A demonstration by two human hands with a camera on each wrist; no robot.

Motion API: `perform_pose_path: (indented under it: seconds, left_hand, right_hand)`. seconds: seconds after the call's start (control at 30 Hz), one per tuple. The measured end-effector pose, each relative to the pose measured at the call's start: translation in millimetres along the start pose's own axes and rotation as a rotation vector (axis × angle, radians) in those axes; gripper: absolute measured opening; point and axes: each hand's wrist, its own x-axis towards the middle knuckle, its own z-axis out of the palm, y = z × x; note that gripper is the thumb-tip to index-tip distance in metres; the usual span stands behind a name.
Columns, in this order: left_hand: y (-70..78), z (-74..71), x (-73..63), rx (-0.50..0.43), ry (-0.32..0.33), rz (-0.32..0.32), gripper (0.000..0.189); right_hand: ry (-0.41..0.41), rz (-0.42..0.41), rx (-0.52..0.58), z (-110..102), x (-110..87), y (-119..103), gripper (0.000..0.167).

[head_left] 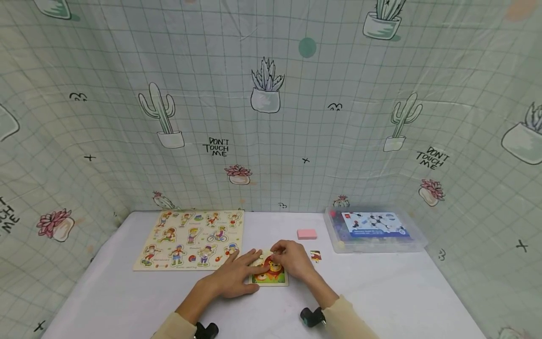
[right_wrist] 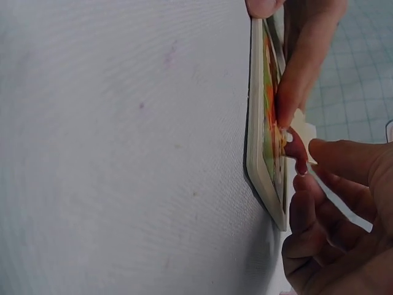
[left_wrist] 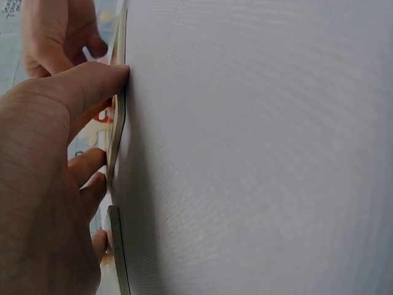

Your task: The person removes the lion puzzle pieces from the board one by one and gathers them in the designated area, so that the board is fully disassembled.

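A small wooden jigsaw puzzle (head_left: 269,284) with a cartoon lion picture lies on the white table in the head view. My left hand (head_left: 234,277) rests over its left side with straight, spread fingers, and the index finger reaches onto the picture. At the puzzle's upper right, my right hand (head_left: 295,260) pinches a puzzle piece (right_wrist: 297,147) between thumb and fingers. In the right wrist view this piece is dark red and cream, tilted against the frame's edge. A loose puzzle piece (head_left: 315,255) lies just right of the right hand.
A large wooden peg board (head_left: 190,254) with sports figures lies at the back left, close to the left fingertips. Behind the loose piece sits a pink block (head_left: 306,234). A clear plastic case (head_left: 377,246) with a blue-and-white label stands at the back right, before a cactus-print curtain (head_left: 271,132).
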Motion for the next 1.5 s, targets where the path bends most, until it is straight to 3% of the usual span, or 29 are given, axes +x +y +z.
perform_pose_path:
  seconds: [0.7,1.03,1.23,1.5]
  left_hand:
    - [2.2,-0.1,-0.5,0.006,0.004,-0.005,0.054]
    - [2.2,-0.9,1.1,0.01,-0.009,-0.028,0.053]
    - [1.9,-1.6,-0.1,0.003,-0.012,-0.026,0.053]
    - [1.0,-0.1,-0.8,-0.007,0.004,0.008,0.054]
  right_hand:
    - [0.018,-0.025,0.017,-0.1,0.5,2.1,0.004]
    - [0.023,0.021,0.041,-31.1,5.5,10.1,0.003]
    - [-0.017,0.006,-0.029,-55.0,9.8,21.9,0.007]
    - [-0.073,0.109,-0.088,-70.3,10.5,31.3,0.01]
